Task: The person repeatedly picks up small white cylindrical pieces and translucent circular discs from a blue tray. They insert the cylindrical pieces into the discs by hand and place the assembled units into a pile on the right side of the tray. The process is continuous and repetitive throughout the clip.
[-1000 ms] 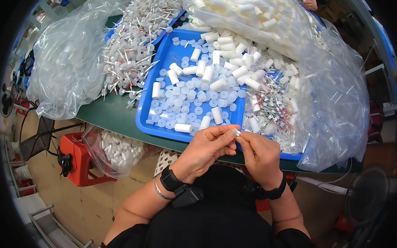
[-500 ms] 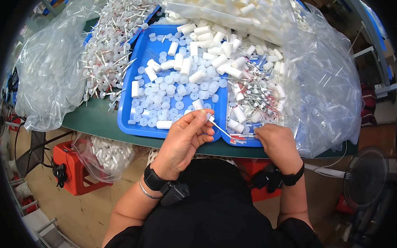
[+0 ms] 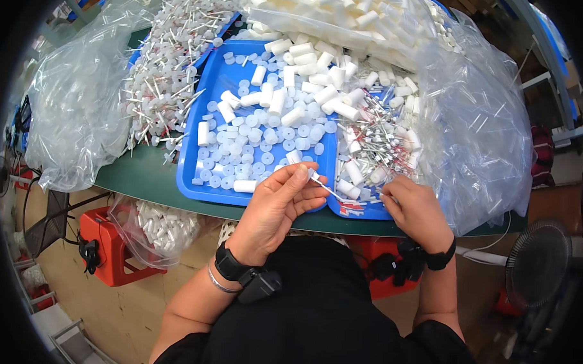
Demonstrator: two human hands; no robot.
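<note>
My left hand [image 3: 281, 201] is over the front edge of the blue tray [image 3: 190, 190], thumb and forefinger pinched on a thin white stick-like part [image 3: 326, 186] with a small pale head. The stick slants down to the right, toward my other hand. Bent over the right-hand blue tray's front edge, my right hand [image 3: 419, 209] has thumb and fingertips pressed together; what they hold, if anything, is too small to make out. Between the hands lie small red-and-white pieces [image 3: 353, 210]. Pale translucent discs [image 3: 241, 138] and white foam-like cylinders [image 3: 277, 101] fill the left tray.
Loose metal-and-red pins [image 3: 383, 137] heap up in the right tray. A pile of white sticks with discs [image 3: 160, 75] stands at the left. Clear plastic bags [image 3: 479, 137] flank the green table [image 3: 131, 176]. A bag of cylinders [image 3: 349, 14] lies at the back.
My right hand has risen slightly and its fingers have turned more inward. The left hand has shifted a little right, still pinching the stick part. The whole view has shifted slightly.
</note>
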